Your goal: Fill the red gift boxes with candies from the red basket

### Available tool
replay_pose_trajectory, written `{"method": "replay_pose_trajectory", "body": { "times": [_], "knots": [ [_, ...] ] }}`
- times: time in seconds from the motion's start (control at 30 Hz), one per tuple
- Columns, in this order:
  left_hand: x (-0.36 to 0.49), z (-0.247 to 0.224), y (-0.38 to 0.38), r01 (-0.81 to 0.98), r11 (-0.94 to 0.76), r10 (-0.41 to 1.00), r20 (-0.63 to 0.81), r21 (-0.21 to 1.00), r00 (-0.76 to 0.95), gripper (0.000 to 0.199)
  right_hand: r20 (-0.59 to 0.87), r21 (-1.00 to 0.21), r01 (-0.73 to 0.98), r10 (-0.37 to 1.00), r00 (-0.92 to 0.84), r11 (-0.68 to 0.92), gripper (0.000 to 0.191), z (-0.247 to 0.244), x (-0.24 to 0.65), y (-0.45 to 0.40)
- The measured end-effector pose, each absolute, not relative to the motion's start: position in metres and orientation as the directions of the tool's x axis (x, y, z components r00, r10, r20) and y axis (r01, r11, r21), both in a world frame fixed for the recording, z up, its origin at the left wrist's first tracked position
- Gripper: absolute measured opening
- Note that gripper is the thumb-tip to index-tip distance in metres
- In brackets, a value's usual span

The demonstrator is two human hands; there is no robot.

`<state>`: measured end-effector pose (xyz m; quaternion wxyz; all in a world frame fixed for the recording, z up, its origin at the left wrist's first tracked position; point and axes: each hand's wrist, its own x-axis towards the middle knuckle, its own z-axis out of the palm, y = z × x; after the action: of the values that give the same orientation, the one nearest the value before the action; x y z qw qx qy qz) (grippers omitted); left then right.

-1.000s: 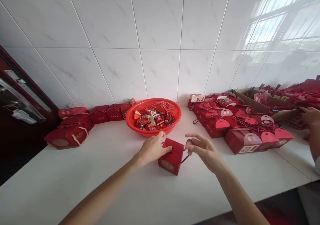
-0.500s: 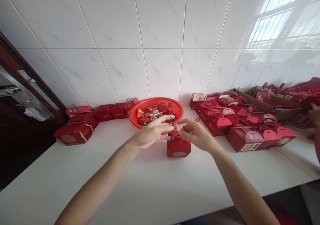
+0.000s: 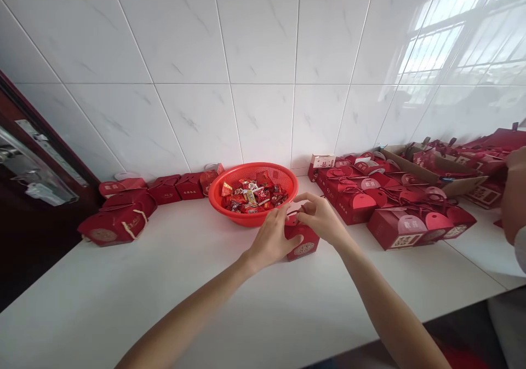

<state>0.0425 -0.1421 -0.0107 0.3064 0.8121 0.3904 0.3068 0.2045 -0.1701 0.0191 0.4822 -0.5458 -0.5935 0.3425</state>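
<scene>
A small red gift box (image 3: 306, 247) with a round pale emblem stands upright on the white tabletop (image 3: 197, 303). My left hand (image 3: 269, 240) grips it from the left, thumb against the front face and fingers along the far left side. Over the box's top, my right hand (image 3: 322, 218) pinches a thin dark red cord (image 3: 296, 211) between thumb and fingers. Just behind sits a red plastic basket (image 3: 217, 207) holding several wrapped candies (image 3: 250, 195); its near right rim is partly covered by my hands.
Several red boxes (image 3: 117, 221) stand at the left by a dark door (image 3: 36, 237). Rows of red boxes (image 3: 394, 229) and an open cardboard carton (image 3: 464, 187) line the right side. Another person's arm (image 3: 512, 199) shows at the right edge. A tiled wall (image 3: 263, 122) rises behind.
My left hand has come down from above the box to grip its left side. The box is turned slightly. My right hand stays at its top; the view has shifted a little right.
</scene>
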Motion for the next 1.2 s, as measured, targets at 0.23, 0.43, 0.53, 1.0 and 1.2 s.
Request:
{"method": "replay_pose_trajectory", "body": {
  "times": [0.23,0.43,0.53,1.0,1.2],
  "knots": [
    [0.052,-0.041,-0.132,0.582,-0.638,0.770,0.413,0.505,0.486,0.013,0.080,-0.993,0.084,0.997,0.010,0.079,0.033,0.012,0.205,-0.169],
    [0.057,-0.044,-0.141,0.467,-0.625,0.768,0.384,0.625,0.513,0.025,0.129,-0.991,-0.043,0.991,-0.034,0.127,0.032,0.017,0.212,-0.184],
    [0.053,-0.044,-0.155,0.293,-0.653,0.695,0.400,0.698,0.598,0.057,0.228,-0.973,0.040,0.973,0.030,0.227,0.031,0.027,0.229,-0.206],
    [-0.019,-0.074,-0.162,0.382,-0.580,0.725,0.242,0.720,0.645,0.022,0.284,-0.936,0.289,0.919,0.273,0.203,0.029,0.033,0.326,-0.241],
    [-0.050,-0.056,-0.147,0.440,-0.571,0.786,0.308,0.693,0.535,0.024,0.322,-0.912,0.390,0.813,0.485,0.129,0.029,0.011,0.349,-0.204]
  ]
}}
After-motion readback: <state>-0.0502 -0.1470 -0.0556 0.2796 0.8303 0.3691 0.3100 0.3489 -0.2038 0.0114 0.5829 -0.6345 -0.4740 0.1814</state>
